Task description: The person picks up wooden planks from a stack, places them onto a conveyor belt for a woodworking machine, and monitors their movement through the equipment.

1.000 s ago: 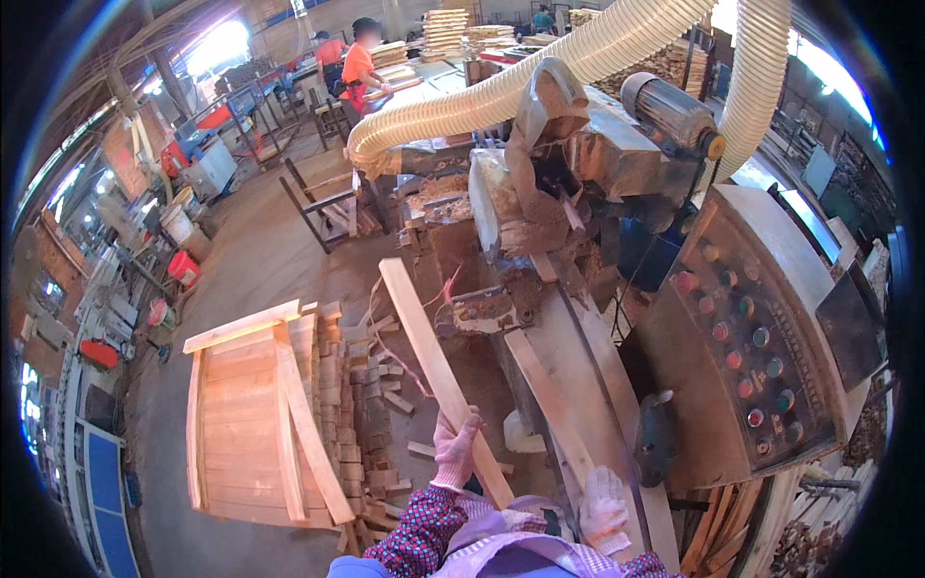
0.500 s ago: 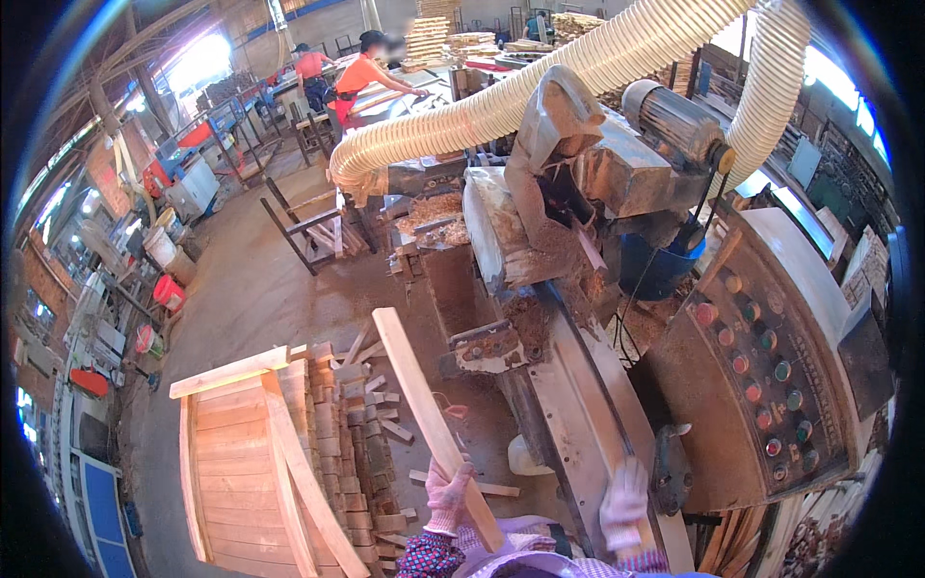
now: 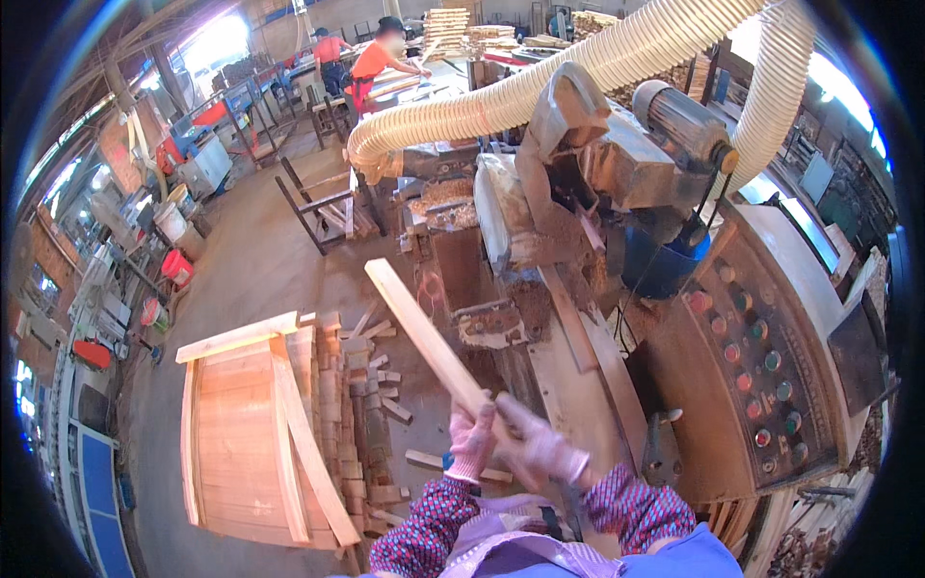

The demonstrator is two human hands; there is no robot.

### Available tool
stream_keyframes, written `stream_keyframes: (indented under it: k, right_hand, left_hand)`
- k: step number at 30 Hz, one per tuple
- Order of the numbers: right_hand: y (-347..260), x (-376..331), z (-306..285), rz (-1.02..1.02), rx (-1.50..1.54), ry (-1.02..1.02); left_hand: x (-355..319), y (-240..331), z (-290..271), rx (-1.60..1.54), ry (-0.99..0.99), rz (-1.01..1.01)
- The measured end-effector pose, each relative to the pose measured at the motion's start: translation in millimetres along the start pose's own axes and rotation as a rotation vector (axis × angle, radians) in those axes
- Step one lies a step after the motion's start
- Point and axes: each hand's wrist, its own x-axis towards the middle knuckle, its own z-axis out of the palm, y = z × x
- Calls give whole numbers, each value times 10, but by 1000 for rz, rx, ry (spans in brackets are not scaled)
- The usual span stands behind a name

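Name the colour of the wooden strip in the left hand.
The wooden strip is pale yellowish tan, best seen in the head view.

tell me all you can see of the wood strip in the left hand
The strip is long, straight and squared, of pale, bare wood, with a flat far end. It slants up and leftward in the picture. The left hand grips its near part; the right hand is blurred, its contact unclear.

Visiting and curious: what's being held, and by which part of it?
The left grip holds a wooden board near its lower end; whether the right grip does is unclear.
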Motion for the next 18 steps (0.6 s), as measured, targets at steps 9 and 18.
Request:
stream_keyframes:
  k: [9,18]
  right_hand:
    - [590,-2507,385,556,-735,457]
    - [877,-646,-689,457,-1258,385]
  left_hand:
    - [1489,1351,-1781,1068,680,780]
    - [2945,2360,-4033,-79,682,47]
